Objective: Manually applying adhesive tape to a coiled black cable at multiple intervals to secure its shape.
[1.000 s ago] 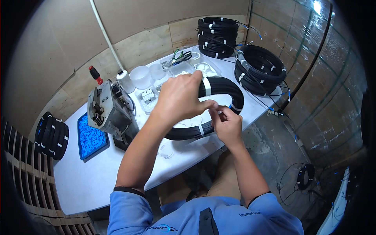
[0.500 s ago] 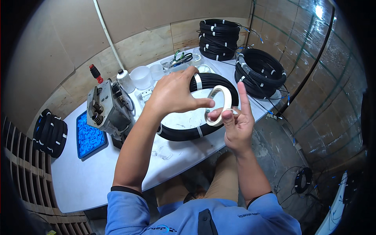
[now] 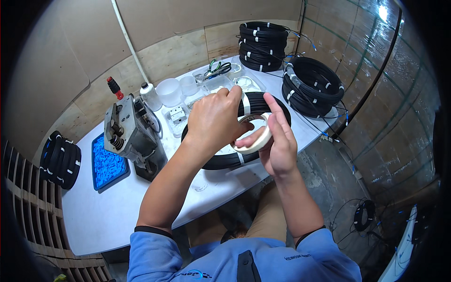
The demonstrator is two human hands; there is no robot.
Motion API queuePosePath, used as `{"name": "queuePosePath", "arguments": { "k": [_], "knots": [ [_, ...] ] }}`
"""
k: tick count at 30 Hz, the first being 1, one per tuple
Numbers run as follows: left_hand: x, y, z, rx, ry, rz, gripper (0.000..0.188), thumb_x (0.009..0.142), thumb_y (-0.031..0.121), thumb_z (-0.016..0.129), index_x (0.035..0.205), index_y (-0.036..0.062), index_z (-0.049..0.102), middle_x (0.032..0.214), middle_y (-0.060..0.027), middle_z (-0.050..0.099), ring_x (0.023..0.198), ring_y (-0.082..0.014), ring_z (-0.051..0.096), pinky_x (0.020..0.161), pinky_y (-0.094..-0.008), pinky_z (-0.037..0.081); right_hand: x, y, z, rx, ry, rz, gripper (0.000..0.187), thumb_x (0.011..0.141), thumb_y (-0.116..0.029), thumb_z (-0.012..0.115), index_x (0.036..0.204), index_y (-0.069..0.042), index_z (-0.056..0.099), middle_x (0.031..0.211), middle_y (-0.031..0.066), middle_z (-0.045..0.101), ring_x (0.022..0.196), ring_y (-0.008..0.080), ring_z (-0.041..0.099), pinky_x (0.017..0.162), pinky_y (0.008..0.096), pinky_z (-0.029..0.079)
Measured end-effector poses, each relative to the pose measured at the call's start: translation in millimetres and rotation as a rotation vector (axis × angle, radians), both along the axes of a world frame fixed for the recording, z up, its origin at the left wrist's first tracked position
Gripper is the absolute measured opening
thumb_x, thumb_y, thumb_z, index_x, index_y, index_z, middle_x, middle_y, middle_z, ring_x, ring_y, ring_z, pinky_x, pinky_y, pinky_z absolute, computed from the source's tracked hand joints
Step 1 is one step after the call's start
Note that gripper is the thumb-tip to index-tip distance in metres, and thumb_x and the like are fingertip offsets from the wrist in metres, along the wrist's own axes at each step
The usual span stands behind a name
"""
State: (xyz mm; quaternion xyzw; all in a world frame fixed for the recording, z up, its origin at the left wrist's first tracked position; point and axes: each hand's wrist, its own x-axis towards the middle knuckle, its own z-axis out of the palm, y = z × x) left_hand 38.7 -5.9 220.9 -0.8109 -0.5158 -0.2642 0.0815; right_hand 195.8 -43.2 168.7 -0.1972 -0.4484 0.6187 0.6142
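Note:
A cream roll of masking tape (image 3: 264,141) is held up over the near part of a black cable coil (image 3: 221,162) on the table. My right hand (image 3: 282,148) grips the roll, with fingers through its hole and the index finger stretched upward. My left hand (image 3: 213,117) is closed at the roll's left side, its thumb against the tape. Its other fingertips are hidden, so any loose tape end there cannot be made out. White tape bands (image 3: 245,103) wrap the coil, which lies partly behind both hands.
A metal press (image 3: 134,134) stands left, beside a tray of blue pieces (image 3: 123,182). Clear tubs (image 3: 169,93), a white bottle (image 3: 150,97) and pliers (image 3: 218,70) are at the back. More cable coils are stacked at the back (image 3: 263,47), right (image 3: 312,89) and far left (image 3: 60,160).
My hands have come closer together, the left closing at the tape roll. The roll has moved slightly left and down and tilted. The coil has shifted a little right.

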Motion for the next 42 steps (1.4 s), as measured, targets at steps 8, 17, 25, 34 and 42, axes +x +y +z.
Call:
{"name": "queuePosePath", "arguments": {
  "k": [8, 17, 25, 34, 42],
  "knots": [
    [-31, 9, 0, -0.042, -0.116, -0.127, 0.076, 0.068, 0.063, 0.087, 0.109, 0.0038, 0.065, 0.094, -0.0187, 0.072, 0.087, -0.0385, 0.072, 0.075, -0.0474, 0.056, 31, -9, -22, 0.203, -0.244, -0.229, 0.06, 0.11, -0.034, 0.051, 0.156, -0.002, 0.028, 0.061, 0.0001, 0.055, 0.053, 0.0105, 0.054, 0.056, 0.0265, 0.048],
    [-43, -5, -8, 0.008, -0.181, -0.129, 0.051, 0.075, 0.047, 0.087, 0.1, 0.0075, 0.065, 0.081, -0.0139, 0.07, 0.074, -0.0351, 0.07, 0.066, -0.0449, 0.053, 82, 35, -2, 0.699, -0.563, -0.405, 0.107, 0.091, -0.037, 0.076, 0.163, 0.001, 0.007, 0.083, 0.0105, 0.075, 0.098, 0.0284, 0.075, 0.097, 0.0419, 0.055],
    [-31, -34, -12, 0.036, -0.124, -0.075, 0.045, 0.063, 0.02, 0.086, 0.101, 0.0108, 0.062, 0.077, -0.0086, 0.057, 0.073, -0.0325, 0.065, 0.06, -0.0449, 0.05, 81, 187, -34, 0.556, -1.088, -0.467, 0.053, 0.095, -0.032, 0.075, 0.138, -0.003, 0.059, 0.115, 0.0191, 0.076, 0.108, 0.0282, 0.074, 0.091, 0.0362, 0.056],
    [-27, -47, -9, 0.047, -0.107, -0.093, 0.042, 0.054, 0.017, 0.084, 0.091, 0.0079, 0.067, 0.073, -0.0074, 0.051, 0.062, -0.0267, 0.057, 0.055, -0.0378, 0.044, 39, 331, -88, 0.749, -1.591, -0.458, 0.044, 0.097, -0.039, 0.067, 0.138, -0.022, 0.065, 0.133, 0.0152, 0.064, 0.136, 0.0334, 0.046, 0.115, 0.044, 0.034],
    [-30, -39, -10, 0.001, -0.105, -0.084, 0.043, 0.053, 0.02, 0.084, 0.091, 0.0068, 0.067, 0.072, -0.0074, 0.051, 0.06, -0.0263, 0.057, 0.054, -0.0374, 0.044, 30, 378, -124, 0.513, -1.618, -0.119, 0.042, 0.1, -0.022, 0.057, 0.141, -0.015, 0.062, 0.139, 0.0163, 0.064, 0.136, 0.0315, 0.053, 0.117, 0.044, 0.036]
  ]
}}
